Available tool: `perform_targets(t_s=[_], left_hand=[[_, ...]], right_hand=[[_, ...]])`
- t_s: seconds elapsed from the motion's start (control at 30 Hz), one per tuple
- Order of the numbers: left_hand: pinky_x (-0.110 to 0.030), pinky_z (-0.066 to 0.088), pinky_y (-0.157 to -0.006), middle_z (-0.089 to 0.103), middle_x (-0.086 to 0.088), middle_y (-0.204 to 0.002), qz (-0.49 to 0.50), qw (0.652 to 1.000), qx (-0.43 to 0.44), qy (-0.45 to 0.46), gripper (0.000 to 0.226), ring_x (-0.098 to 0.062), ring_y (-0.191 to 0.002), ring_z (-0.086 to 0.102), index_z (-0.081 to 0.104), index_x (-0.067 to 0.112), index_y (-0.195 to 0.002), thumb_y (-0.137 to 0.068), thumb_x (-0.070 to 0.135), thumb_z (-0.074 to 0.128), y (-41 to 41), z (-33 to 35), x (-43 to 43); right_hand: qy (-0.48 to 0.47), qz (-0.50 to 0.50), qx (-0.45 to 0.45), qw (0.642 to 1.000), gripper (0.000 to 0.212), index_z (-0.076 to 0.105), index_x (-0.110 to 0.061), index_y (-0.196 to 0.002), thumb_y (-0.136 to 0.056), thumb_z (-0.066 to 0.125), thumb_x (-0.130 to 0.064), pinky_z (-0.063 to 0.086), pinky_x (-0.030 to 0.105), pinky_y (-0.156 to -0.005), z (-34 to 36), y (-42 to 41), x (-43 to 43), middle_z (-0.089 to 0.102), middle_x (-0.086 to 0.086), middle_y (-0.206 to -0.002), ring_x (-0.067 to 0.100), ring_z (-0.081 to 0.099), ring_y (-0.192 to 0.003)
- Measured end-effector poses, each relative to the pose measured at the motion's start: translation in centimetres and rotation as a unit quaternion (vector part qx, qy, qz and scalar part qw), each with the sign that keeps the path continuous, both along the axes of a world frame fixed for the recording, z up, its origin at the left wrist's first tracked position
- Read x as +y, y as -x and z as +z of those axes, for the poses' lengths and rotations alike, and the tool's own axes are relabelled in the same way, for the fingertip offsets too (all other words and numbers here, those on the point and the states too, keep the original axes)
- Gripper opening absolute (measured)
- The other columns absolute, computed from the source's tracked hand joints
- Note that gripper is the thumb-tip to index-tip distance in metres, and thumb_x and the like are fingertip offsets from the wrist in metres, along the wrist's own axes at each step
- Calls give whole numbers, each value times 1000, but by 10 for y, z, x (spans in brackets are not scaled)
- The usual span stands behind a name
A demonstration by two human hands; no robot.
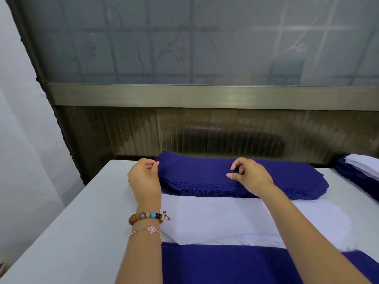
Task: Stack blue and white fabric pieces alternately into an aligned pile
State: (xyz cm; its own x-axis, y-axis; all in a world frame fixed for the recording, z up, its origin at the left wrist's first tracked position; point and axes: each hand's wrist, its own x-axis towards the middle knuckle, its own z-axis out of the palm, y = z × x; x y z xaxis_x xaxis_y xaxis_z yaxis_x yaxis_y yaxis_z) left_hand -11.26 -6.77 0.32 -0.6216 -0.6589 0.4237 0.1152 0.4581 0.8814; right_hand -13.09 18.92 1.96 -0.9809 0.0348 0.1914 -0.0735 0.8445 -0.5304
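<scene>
A thick pile of blue fabric pieces (276, 177) lies across the far side of the white table (78, 222). My left hand (143, 179) pinches the left end of the top blue piece at the pile's corner. My right hand (250, 175) pinches the same top layer near the pile's middle, thumb and fingers curled on the cloth. Closer to me a white fabric piece (221, 218) lies flat on top of a blue piece (225, 265), whose near part shows below it.
At the far right edge sits a second pile (363, 171) with white pieces on blue ones. A dark ribbed wall panel (205, 132) and a frosted window rise directly behind the table. The table's left edge drops off beside a pale wall.
</scene>
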Motion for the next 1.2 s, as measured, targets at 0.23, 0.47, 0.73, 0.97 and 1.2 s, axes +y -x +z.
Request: perform_targets(t_s=[0.23,0.47,0.73,0.97,1.2], left_hand=[[-19,43,-60,70,-6,-82,16,999,8,35,12,-19,-76,64,70,9,-93,-93,19,62,-1,-1,-2],[-21,45,-81,66,-6,-115,-30,994,91,51,7,-18,-105,59,61,13,-100,-95,17,58,4,2,-4],[-31,57,-76,66,3,-106,-230,967,-17,-107,28,-11,-96,64,50,22,-126,-98,24,55,11,-5,-3],[-33,57,-79,72,8,-92,-206,966,-23,-157,29,-17,-96,66,72,23,-88,-93,3,52,13,-8,0],[-39,52,-74,73,-5,-95,-224,933,-2,-282,31,-26,-100,63,75,25,-70,-91,11,57,11,-6,1]], right_hand=[[-2,-3,2,1000,20,57,-28,-94,-83,70,-39,37,21,-54,-2,2,0,53,-7,-79,11,52,-70],[-6,1,-1,1000,21,56,-27,-95,-83,70,-39,36,22,-54,-1,2,0,53,-7,-79,11,51,-70],[-10,18,-11,1000,24,54,-25,-95,-83,70,-38,34,19,-53,4,-2,2,52,-8,-75,7,49,-65],[-58,16,-13,998,87,14,-28,-151,-84,69,-40,51,28,-63,7,-2,0,63,0,-90,15,60,-76],[-45,33,-6,998,83,20,-31,-149,-84,69,-44,53,28,-63,9,1,12,61,-4,-84,12,61,-75]])
